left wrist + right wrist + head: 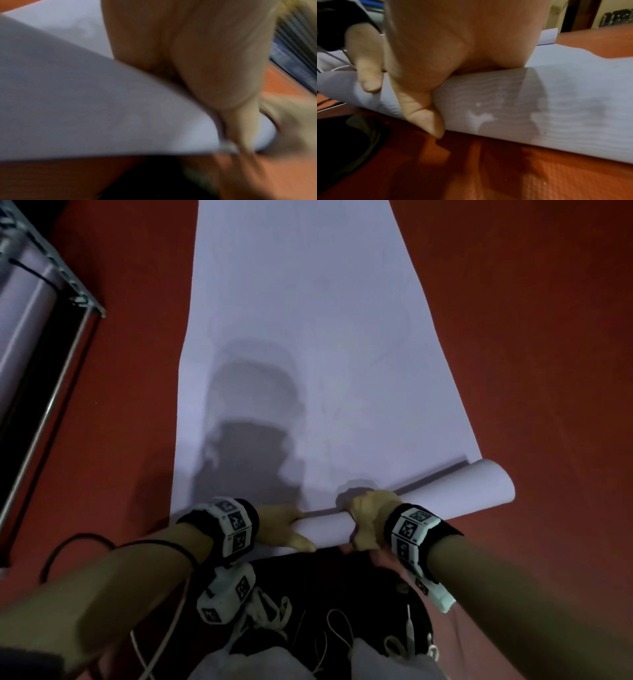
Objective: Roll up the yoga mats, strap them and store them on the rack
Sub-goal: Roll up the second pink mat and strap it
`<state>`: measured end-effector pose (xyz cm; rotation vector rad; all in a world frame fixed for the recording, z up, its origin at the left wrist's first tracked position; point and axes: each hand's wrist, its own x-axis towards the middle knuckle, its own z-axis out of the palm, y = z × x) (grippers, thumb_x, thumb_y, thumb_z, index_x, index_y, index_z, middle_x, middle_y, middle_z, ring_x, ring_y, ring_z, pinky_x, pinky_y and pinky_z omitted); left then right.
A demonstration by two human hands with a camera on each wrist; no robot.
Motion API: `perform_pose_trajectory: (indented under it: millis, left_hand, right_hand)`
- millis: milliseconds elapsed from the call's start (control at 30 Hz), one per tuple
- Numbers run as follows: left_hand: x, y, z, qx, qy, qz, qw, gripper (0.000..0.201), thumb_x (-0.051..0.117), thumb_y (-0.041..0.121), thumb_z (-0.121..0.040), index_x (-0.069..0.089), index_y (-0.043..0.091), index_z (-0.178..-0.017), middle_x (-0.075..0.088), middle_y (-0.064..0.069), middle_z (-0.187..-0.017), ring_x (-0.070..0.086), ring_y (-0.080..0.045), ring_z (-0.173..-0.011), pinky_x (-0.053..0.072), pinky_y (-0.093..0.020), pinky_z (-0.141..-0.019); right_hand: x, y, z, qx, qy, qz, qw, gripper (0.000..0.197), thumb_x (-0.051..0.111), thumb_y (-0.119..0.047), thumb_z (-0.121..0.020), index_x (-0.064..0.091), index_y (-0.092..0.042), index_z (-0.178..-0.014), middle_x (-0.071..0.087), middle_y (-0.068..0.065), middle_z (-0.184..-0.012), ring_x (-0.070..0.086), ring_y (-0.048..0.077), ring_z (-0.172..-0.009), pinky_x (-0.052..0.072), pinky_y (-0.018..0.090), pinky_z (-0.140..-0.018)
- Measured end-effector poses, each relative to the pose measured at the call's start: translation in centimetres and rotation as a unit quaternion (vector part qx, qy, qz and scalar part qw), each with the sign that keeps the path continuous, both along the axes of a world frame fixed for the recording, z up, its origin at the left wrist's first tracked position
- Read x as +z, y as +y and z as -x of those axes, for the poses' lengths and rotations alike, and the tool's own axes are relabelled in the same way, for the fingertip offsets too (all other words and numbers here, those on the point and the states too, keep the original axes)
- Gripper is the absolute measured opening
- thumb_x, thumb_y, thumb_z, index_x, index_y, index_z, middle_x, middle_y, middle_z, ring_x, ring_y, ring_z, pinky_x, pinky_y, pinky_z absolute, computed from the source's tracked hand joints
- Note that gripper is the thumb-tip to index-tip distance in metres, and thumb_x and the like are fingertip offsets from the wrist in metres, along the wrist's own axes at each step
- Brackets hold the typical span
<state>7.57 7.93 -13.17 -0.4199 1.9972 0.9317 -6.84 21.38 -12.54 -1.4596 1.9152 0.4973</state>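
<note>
Currently both hands are on the rolled end of the pale lavender yoga mat (318,344), which lies flat on the red floor (534,337) and stretches away from the person.

Right hand (368,517): wrapped over the top of the roll (445,494), fingers curled down its far side, thumb (426,119) down the near side with its tip at the floor. That's a grip around the roll, near its middle. Wrist view shows the ribbed mat surface just under the palm.

Left hand (286,527): at the roll's left end, fingers reaching forward, thumb spread toward the near edge. Fingers look fairly straight, resting or pressing on the mat rather than wrapping it. Left wrist view is too blurred to confirm; it shows only the hand (214,60) against the mat (85,101).

Roll sits at the near end of the mat, slightly skewed: right end further from the person than the left, and it overhangs the flat mat's right edge.

Rack (68,285) is at upper left, well apart from the hands, with rolled mats (24,313) of the same colour already on it, a dark strap (37,277) around one.
</note>
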Motion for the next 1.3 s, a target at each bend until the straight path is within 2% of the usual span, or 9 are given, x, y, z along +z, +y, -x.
perform_pose_trajectory:
  millis: [133,233,367,433,600,667,800,967,1300]
  left_hand:
    - [-0.6,1.1,-2.4,-0.076,0.107,0.166,0.977,0.062,0.061,0.043,-0.084,0.041,0.015,-0.135,0.053,-0.009,-0.129,0.055,-0.026,-0.109,0.046,-0.036,-0.093]
    - [-0.4,2.6,-3.8,-0.085,0.108,0.253,0.958,0.075,0.061,0.026,-0.081,0.027,0.011,-0.145,0.044,-0.013,-0.137,0.049,-0.032,-0.118,0.040,-0.036,-0.095]
    - [-0.7,3.9,-4.0,-0.049,0.145,0.357,0.921,0.070,0.082,0.022,-0.029,0.069,0.009,-0.097,0.064,-0.012,-0.077,0.061,-0.031,-0.061,0.051,-0.034,-0.052]
    - [-1.1,3.6,-4.2,-0.030,0.153,0.341,0.927,0.067,0.082,0.021,-0.028,0.069,0.011,-0.093,0.065,-0.010,-0.075,0.060,-0.030,-0.057,0.048,-0.032,-0.050]
    - [-0.6,1.9,-4.2,-0.078,0.137,0.254,0.954,0.071,0.064,0.023,-0.081,0.032,0.011,-0.142,0.048,-0.010,-0.136,0.053,-0.030,-0.115,0.041,-0.033,-0.085]
    - [-0.5,1.2,-3.5,-0.080,0.129,0.212,0.965,0.065,0.065,0.026,-0.081,0.034,0.011,-0.136,0.051,-0.009,-0.131,0.056,-0.029,-0.110,0.042,-0.032,-0.081]
    - [-0.7,0.1,-1.9,-0.094,0.083,0.154,0.980,0.067,0.073,0.029,-0.073,0.036,0.012,-0.126,0.059,-0.012,-0.115,0.062,-0.030,-0.095,0.052,-0.036,-0.075]
    - [-0.8,-0.4,-1.7,-0.093,0.106,0.142,0.980,0.066,0.072,0.026,-0.075,0.035,0.013,-0.127,0.059,-0.012,-0.113,0.062,-0.031,-0.092,0.043,-0.029,-0.069]
    - [1.2,-1.6,-1.3,-0.130,0.098,0.081,0.983,0.076,0.078,0.030,-0.076,0.035,0.009,-0.135,0.050,-0.010,-0.129,0.056,-0.028,-0.109,0.047,-0.033,-0.087]
  right_hand:
    - [-0.7,-0.5,0.7,-0.030,-0.015,-0.033,0.999,0.040,0.074,-0.035,-0.078,0.061,-0.025,-0.114,0.065,0.003,-0.108,0.063,0.024,-0.101,0.042,0.027,-0.073]
    - [-0.5,-1.1,0.4,-0.056,-0.006,-0.045,0.997,0.031,0.077,-0.032,-0.064,0.056,-0.028,-0.086,0.059,0.001,-0.081,0.056,0.018,-0.069,0.047,0.026,-0.067]
    - [-0.4,-1.7,1.2,-0.086,-0.050,-0.055,0.994,0.043,0.073,-0.034,-0.050,0.058,-0.028,-0.090,0.056,-0.006,-0.080,0.060,0.020,-0.075,0.056,0.030,-0.068]
    - [-0.5,-1.5,1.4,-0.090,-0.060,-0.046,0.993,0.050,0.070,-0.033,-0.047,0.058,-0.030,-0.095,0.058,-0.007,-0.087,0.060,0.020,-0.080,0.052,0.028,-0.064]
    - [-1.0,-0.4,1.0,-0.056,-0.040,-0.014,0.997,0.045,0.068,-0.033,-0.061,0.058,-0.031,-0.105,0.056,-0.008,-0.093,0.056,0.019,-0.086,0.041,0.025,-0.067]
    - [-1.3,0.3,0.7,-0.051,-0.025,0.022,0.998,0.047,0.067,-0.038,-0.070,0.054,-0.031,-0.115,0.057,-0.007,-0.099,0.059,0.019,-0.096,0.041,0.026,-0.072]
    - [-2.1,2.3,-0.2,-0.027,0.058,0.069,0.996,0.093,0.070,-0.050,-0.070,0.024,-0.021,-0.145,0.046,0.004,-0.136,0.048,0.029,-0.122,0.041,0.040,-0.094]
    - [-2.6,3.5,-0.1,-0.016,0.087,0.153,0.984,0.114,0.087,-0.042,-0.015,0.044,-0.015,-0.117,0.068,0.007,-0.092,0.067,0.031,-0.071,0.053,0.044,-0.053]
    - [-1.7,3.5,0.4,-0.006,0.034,0.102,0.994,0.110,0.087,-0.050,-0.017,0.047,-0.022,-0.115,0.070,0.007,-0.099,0.068,0.029,-0.075,0.053,0.037,-0.055]
